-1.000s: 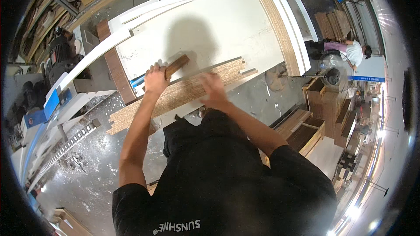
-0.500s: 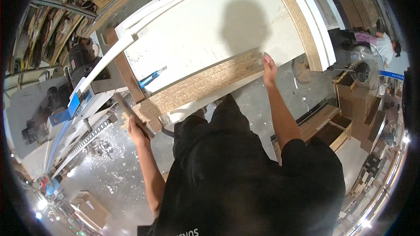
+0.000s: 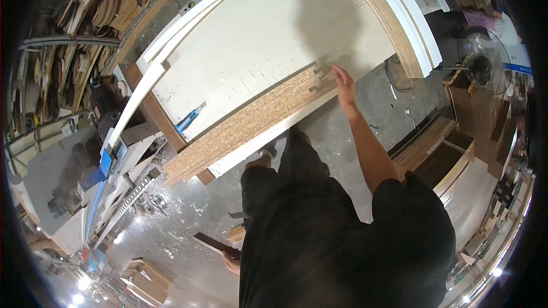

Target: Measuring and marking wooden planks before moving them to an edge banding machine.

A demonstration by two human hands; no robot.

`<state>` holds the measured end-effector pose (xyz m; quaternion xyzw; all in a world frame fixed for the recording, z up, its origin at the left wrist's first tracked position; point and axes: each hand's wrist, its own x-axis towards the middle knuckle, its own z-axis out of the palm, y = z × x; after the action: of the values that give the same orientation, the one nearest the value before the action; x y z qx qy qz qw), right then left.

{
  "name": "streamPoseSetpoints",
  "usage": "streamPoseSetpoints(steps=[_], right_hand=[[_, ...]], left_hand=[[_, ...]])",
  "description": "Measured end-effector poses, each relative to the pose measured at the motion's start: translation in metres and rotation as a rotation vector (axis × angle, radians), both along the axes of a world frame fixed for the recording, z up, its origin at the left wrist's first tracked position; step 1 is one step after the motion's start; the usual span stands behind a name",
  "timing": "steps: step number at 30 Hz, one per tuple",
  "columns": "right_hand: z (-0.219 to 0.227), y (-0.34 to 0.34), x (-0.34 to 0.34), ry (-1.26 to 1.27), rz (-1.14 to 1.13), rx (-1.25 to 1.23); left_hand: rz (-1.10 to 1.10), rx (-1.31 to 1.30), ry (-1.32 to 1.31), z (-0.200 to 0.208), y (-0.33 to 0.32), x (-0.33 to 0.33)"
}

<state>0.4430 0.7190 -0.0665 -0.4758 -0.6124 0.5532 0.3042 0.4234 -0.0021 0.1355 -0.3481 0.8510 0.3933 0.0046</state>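
Note:
My left hand (image 3: pixel 231 263) is low beside my body, closed on the end of a dark brown wooden strip (image 3: pixel 212 242); most of its fingers are hidden. Up at the worktable (image 3: pixel 228 51), my right hand (image 3: pixel 343 82) has its fingers stretched out against the uneven right ends of several particleboard strips (image 3: pixel 245 117). These lie side by side along the table's near edge, their left ends sticking out past it. Behind their left part rests a blue utility knife (image 3: pixel 191 118) on the white tabletop.
White-faced boards (image 3: pixel 394 17) are stacked at the table's right end. Long white curved strips (image 3: pixel 137 97) run along its left side, near a machine (image 3: pixel 103 100). A fan (image 3: pixel 482 68) and a person (image 3: pixel 505 28) are at the far right. Wooden boxes (image 3: pixel 436 159) stand right of me.
My left hand has left the strips' left end and dropped beside my body, carrying the brown strip. My right hand stays at the right ends. The view has shifted slightly.

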Motion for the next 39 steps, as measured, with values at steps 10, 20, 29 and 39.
streamPoseSetpoints(steps=[10,20,29,39], right_hand=[[-0.045,-0.032,-0.027,-0.14,0.116,0.212],[-0.002,-0.014,-0.02,0.178,0.077,-0.197],[0.007,-0.018,-0.034,0.013,0.093,-0.306],[0.023,-0.053,-0.054,0.192,0.125,-0.313]], left_hand=[[-0.128,0.644,0.136,-0.01,0.067,-0.123],[-0.589,-0.05,0.25,-0.113,-0.056,-0.294],[-0.786,0.055,0.236,-0.165,-0.04,-0.379],[-0.671,0.301,0.236,-0.178,-0.02,-0.362]])
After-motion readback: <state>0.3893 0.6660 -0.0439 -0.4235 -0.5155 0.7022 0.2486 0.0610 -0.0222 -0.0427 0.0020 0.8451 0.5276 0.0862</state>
